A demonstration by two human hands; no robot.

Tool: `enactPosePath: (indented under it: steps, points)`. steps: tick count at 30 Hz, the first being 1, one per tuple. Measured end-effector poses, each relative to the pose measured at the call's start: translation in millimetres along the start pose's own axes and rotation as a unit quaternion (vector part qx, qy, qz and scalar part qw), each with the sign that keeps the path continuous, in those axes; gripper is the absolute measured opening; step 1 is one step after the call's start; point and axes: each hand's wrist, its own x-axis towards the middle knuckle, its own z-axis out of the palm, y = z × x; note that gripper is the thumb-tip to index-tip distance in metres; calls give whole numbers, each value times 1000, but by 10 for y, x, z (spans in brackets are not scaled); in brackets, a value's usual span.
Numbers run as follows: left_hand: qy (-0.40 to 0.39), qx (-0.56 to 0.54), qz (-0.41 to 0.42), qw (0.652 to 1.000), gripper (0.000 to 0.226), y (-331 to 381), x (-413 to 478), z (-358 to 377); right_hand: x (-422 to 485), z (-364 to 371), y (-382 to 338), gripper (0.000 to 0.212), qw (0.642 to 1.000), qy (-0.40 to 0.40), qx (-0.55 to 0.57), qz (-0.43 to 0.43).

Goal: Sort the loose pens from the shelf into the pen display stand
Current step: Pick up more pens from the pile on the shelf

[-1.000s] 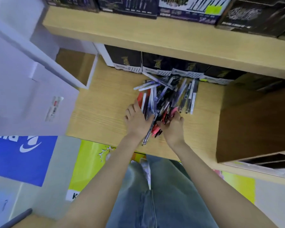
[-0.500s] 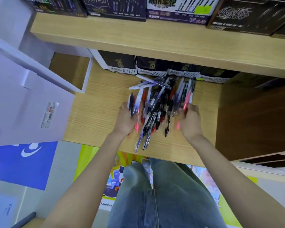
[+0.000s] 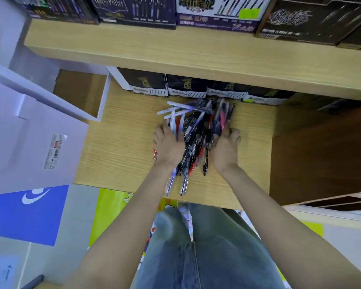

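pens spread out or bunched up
Bunched: pens overlap in one heap on the shelf, left hand and right hand flanking it.

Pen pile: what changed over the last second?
The left hand and right hand moved from the near end of the pen pile out to its sides and now press inward, bunching the pens tighter. The shelf and the black boxes behind stayed put.
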Motion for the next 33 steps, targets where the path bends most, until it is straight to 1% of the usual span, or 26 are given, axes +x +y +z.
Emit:
enactPosePath:
  steps: [4, 5, 6, 8, 9, 11, 13, 15, 17, 19, 21, 23, 27, 30, 33]
  points:
    - [-38, -15, 60, 997, 53, 66, -100, 40, -53, -2, 41, 53, 998, 0, 32, -50]
    - [-24, 4, 85, 996, 53, 57, -69, -8, -32, -39, 73, 52, 998, -2, 35, -55]
    - [12, 41, 119, 992, 51, 57, -15, -74, 5, -85, 106, 51, 998, 1, 38, -54]
    - [88, 123, 185, 971, 45, 68, 160, -211, 110, -195, 149, 52, 998, 19, 56, -20]
    - [96, 156, 210, 960, 44, 93, 258, -267, 173, -240, 161, 53, 997, 29, 66, 4]
    - [49, 215, 265, 939, 51, 140, 447, -311, 278, -271, 165, 53, 997, 38, 54, 37]
    - [-8, 261, 289, 921, 57, 158, 585, -279, 313, -234, 122, 54, 998, 28, 25, 45]
    - [-7, 290, 292, 911, 55, 146, 649, -234, 284, -146, 45, 57, 999, 13, 24, 45]
    - [19, 297, 299, 907, 50, 147, 654, -205, 227, -50, -29, 56, 998, 14, 41, 44]
    - [41, 295, 287, 910, 44, 136, 624, -171, 192, -1, -73, 52, 996, 17, 66, 52]
    - [41, 291, 253, 922, 41, 102, 586, -135, 200, -11, -77, 51, 994, 15, 89, 61]
    - [25, 275, 223, 935, 42, 86, 549, -103, 224, -46, -68, 48, 992, 3, 106, 65]
    - [-21, 270, 153, 950, 47, 179, 484, -30, 205, -77, -75, 34, 991, -25, 114, 61]
    - [-57, 260, 152, 952, 46, 209, 442, 18, 198, -135, -27, 34, 996, -39, 70, 41]
    - [-64, 220, 144, 963, 42, 174, 442, -41, 234, -259, 106, 32, 999, -25, 18, 44]
